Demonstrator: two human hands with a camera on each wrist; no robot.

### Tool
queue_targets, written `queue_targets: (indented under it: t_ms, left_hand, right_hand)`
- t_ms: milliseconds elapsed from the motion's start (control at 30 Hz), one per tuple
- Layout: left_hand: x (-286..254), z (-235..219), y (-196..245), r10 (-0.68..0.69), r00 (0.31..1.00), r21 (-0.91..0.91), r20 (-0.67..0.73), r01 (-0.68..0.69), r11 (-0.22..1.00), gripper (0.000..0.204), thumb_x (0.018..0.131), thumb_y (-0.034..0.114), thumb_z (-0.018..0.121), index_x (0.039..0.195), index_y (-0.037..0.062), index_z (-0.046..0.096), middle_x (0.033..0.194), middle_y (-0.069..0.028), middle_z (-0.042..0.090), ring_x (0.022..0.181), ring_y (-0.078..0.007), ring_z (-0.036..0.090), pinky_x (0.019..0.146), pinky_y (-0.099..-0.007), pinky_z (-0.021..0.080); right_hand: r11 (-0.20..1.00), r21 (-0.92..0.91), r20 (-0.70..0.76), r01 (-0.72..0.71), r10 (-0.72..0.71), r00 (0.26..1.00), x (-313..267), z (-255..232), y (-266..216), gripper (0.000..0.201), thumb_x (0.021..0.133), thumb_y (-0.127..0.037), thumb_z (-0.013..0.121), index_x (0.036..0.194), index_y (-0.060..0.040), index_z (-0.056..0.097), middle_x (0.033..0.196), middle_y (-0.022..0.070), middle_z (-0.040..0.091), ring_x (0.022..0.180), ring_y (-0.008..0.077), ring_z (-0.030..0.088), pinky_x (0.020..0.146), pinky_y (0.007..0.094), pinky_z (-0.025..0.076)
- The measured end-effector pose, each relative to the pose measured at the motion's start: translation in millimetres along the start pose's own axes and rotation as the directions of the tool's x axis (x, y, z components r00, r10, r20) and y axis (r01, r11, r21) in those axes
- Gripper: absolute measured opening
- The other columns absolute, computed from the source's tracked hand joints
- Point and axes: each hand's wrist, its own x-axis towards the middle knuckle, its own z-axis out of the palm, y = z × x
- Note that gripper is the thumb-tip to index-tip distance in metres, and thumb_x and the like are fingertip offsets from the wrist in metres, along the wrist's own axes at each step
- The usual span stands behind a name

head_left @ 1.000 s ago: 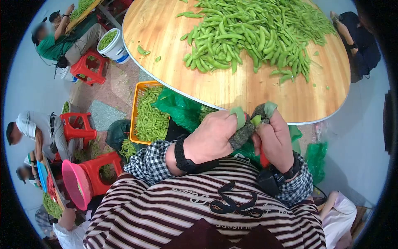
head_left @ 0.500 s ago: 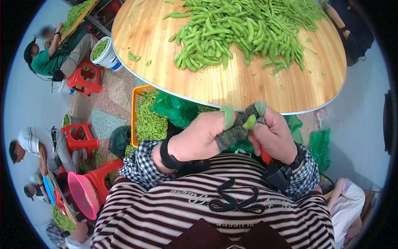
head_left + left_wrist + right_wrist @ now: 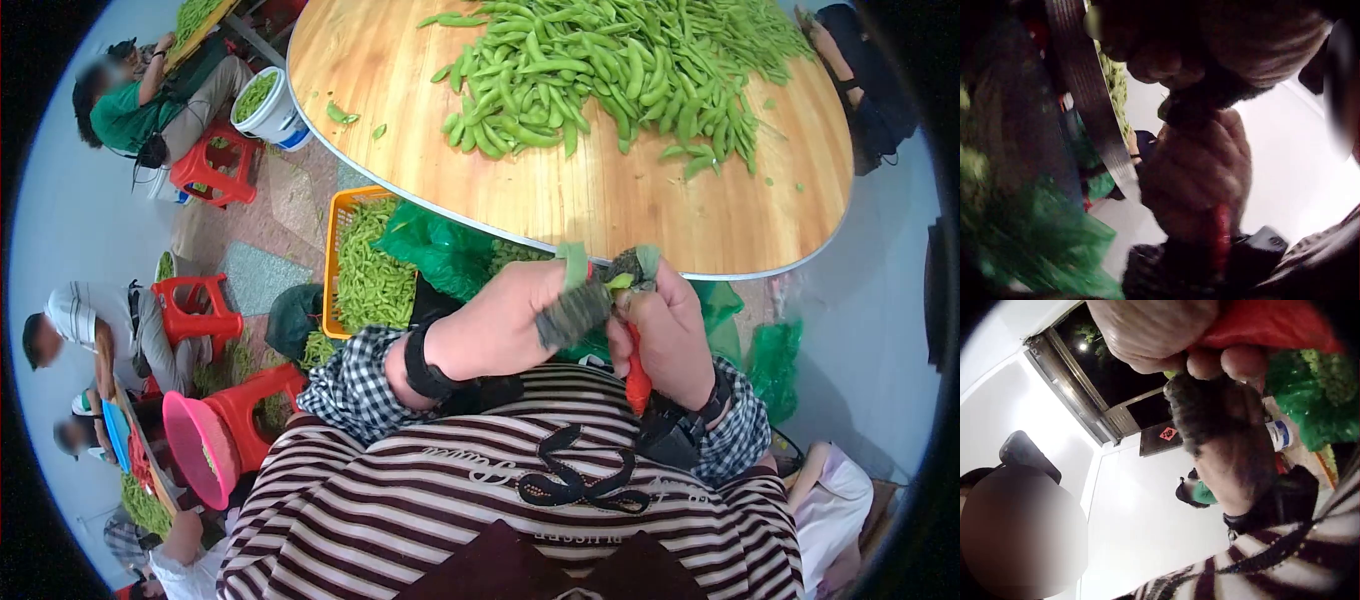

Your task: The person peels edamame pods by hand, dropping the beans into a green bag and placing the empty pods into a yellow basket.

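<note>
Both hands meet in front of my striped shirt, just off the near edge of the round wooden table (image 3: 400,150). Grey-green knit wraps cover several fingers, with light green bands at the tips. My left hand (image 3: 500,315) pinches a green soybean pod (image 3: 620,281) at its wrapped fingertips. Curled round a red-handled tool (image 3: 637,375), my right hand (image 3: 662,330) has its thumb against the pod; the tool's working end is hidden. The red handle (image 3: 1272,325) also shows in the right wrist view. A large heap of soybean pods (image 3: 600,80) lies on the table.
A yellow crate (image 3: 338,240) of pods and a green plastic bag (image 3: 440,245) stand below the table edge. Red stools (image 3: 215,165), a pink basket (image 3: 190,440) and a white bucket (image 3: 280,122) are at left. Seated people (image 3: 100,325) work around the room.
The pod has sunk lower between the fingers and shows less. More of the red handle shows, pointing down. The view has swayed sideways and back while both hands stay together.
</note>
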Motion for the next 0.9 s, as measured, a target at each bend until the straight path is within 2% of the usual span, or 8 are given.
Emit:
queue_targets:
  t_ms: [33,133,200,267,367,567,800,900]
  left_hand:
    - [-2.1,0.7,-0.2,-0.146,0.989,-0.328,0.039,0.150,0.933,0.015,0.089,0.012,0.058,0.103,0.0061,0.058,0.070,-0.0007,0.053,0.062,-0.0140,0.052,0.057,-0.0283,0.042]
    - [-8.3,-1.7,0.5,-0.328,0.918,-0.601,0.223,0.394,0.696,0.014,0.092,0.012,0.053,0.105,0.0064,0.057,0.068,0.0045,0.046,0.061,-0.0063,0.042,0.055,-0.0234,0.037]
    - [-4.4,-0.9,0.3,-0.271,0.949,-0.529,0.163,0.316,0.787,0.017,0.093,0.016,0.053,0.107,0.0059,0.056,0.070,-0.0009,0.053,0.062,-0.0138,0.050,0.060,-0.0271,0.042]
    - [-5.9,-0.9,-6.8,-0.126,0.991,-0.031,0.035,0.127,0.991,0.014,0.092,0.014,0.053,0.093,0.0002,0.051,0.075,-0.0160,0.057,0.070,-0.0352,0.056,0.065,-0.0386,0.046]
    - [-8.9,-5.5,-3.3,-0.219,0.973,0.057,0.067,0.215,0.975,0.018,0.087,0.015,0.057,0.088,-0.0019,0.051,0.080,-0.0241,0.055,0.078,-0.0447,0.054,0.066,-0.0431,0.045]
    - [-14.8,-7.7,3.9,-0.190,0.954,0.206,0.230,0.143,0.968,0.017,0.070,0.004,0.056,0.084,-0.0045,0.052,0.079,-0.0257,0.055,0.082,-0.0456,0.054,0.067,-0.0490,0.044]
    - [-24.9,-10.4,-0.5,-0.252,0.948,0.019,0.196,0.254,0.967,0.015,0.077,0.011,0.060,0.081,-0.0014,0.053,0.077,-0.0240,0.056,0.075,-0.0443,0.054,0.062,-0.0432,0.046]
    - [-28.1,-11.4,-4.7,-0.302,0.938,0.093,0.169,0.290,0.952,0.017,0.079,0.015,0.062,0.079,0.0001,0.053,0.073,-0.0231,0.055,0.070,-0.0438,0.053,0.058,-0.0411,0.045]
  right_hand:
    - [0.999,-0.032,-0.008,0.020,-0.020,1.000,1.0,0.2,0.3,0.010,0.090,-0.011,0.043,0.095,-0.0037,0.049,0.058,0.0022,0.048,0.041,0.0088,0.041,0.038,0.0212,0.037]
    - [0.997,0.020,0.068,-0.071,0.070,0.995,3.1,-7.0,-0.5,0.012,0.089,-0.011,0.050,0.098,-0.0028,0.050,0.060,0.0039,0.051,0.045,0.0102,0.048,0.040,0.0251,0.041]
    - [0.951,-0.280,-0.030,0.131,-0.146,0.989,8.4,-6.9,12.6,0.016,0.086,-0.010,0.054,0.100,-0.0020,0.050,0.062,0.0066,0.053,0.047,0.0138,0.053,0.042,0.0277,0.043]
    - [0.779,-0.562,-0.053,0.279,-0.371,0.927,8.8,-6.9,18.8,0.021,0.084,-0.010,0.058,0.102,-0.0013,0.051,0.064,0.0093,0.056,0.049,0.0174,0.057,0.044,0.0303,0.045]
    - [0.289,-0.858,0.181,0.424,-0.603,0.777,7.0,-4.7,14.5,0.029,0.078,-0.012,0.066,0.101,-0.0012,0.052,0.071,0.0150,0.059,0.060,0.0328,0.061,0.050,0.0366,0.047]
    - [0.317,-0.831,0.313,0.456,-0.411,0.856,8.3,-13.9,14.1,0.023,0.078,-0.017,0.066,0.089,-0.0008,0.052,0.062,0.0162,0.052,0.055,0.0364,0.055,0.048,0.0419,0.044]
    - [0.331,-0.845,0.290,0.419,-0.374,0.881,11.9,-22.0,21.8,0.015,0.079,-0.011,0.060,0.083,0.0001,0.051,0.062,0.0198,0.054,0.057,0.0398,0.056,0.050,0.0434,0.045]
    - [0.299,-0.872,0.282,0.387,-0.338,0.898,9.8,-23.8,20.9,0.020,0.080,-0.005,0.059,0.100,-0.0013,0.058,0.073,0.0131,0.059,0.059,0.0281,0.058,0.056,0.0321,0.046]
